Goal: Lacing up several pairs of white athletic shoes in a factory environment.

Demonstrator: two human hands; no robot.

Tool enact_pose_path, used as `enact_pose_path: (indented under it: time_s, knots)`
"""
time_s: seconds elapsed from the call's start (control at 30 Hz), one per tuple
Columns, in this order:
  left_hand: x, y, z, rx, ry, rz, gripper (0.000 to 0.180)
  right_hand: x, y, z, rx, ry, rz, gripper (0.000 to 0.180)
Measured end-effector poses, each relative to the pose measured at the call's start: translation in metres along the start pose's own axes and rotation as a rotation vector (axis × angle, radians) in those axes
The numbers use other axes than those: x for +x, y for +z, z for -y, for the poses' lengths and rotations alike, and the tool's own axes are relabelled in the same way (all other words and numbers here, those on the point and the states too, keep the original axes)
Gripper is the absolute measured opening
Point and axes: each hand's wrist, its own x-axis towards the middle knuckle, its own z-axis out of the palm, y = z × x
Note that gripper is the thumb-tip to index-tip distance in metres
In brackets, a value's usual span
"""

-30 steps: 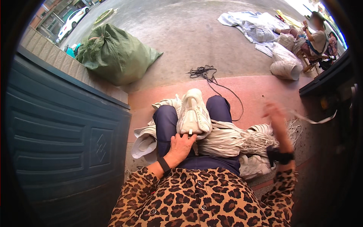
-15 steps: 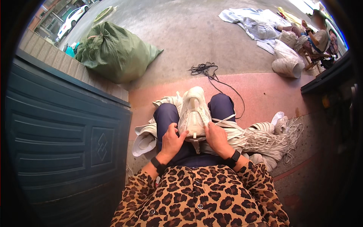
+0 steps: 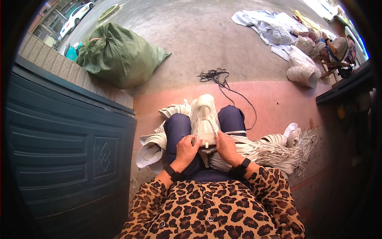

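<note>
A pale white shoe upper lies along my lap between my knees, toe pointing away. My left hand grips its near left edge and my right hand grips its near right edge; both wrists wear dark bands. A thick bundle of white laces drapes over my right thigh and spreads onto the ground. More white shoe uppers are stacked by my left thigh.
A dark green door stands at my left. A full green sack lies by the wall. A black cord curls on the pavement. Another person sits far right among white bundles.
My right hand came back from out at the right side to the shoe upper. Both hands now hold its near end; the left hand shifted slightly up.
</note>
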Motion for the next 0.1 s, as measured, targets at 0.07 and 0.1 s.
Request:
enact_pose_path:
  time_s: [0.07,0.1]
  knots:
    - [-0.0001,0.0015,-0.0031,-0.008,-0.008,0.022,0.03,0.0019,-0.0022,0.0,0.014,0.023,0.035,0.024]
    - [-0.0016,0.002,-0.0043,-0.008,-0.016,0.038,0.029,0.0015,-0.0023,0.0007,0.035,0.041,0.067,0.025]
